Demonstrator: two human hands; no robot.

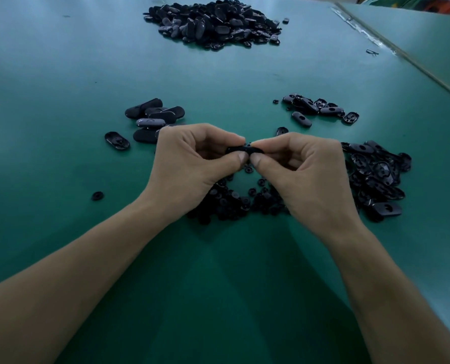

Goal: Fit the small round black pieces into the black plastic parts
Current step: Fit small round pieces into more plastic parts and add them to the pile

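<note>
Both hands meet above the green table. My left hand and my right hand each pinch one end of a black oval plastic part between thumb and forefinger. A small round piece seems to sit on its top middle, mostly hidden by the fingertips. Under and between my hands lies a heap of small round black pieces. A single round piece lies apart at the left.
A pile of oval parts with holes lies right of my right hand, a smaller group behind it. A cluster of oval parts sits behind my left hand. A large heap is far back. A raised edge borders the table at right.
</note>
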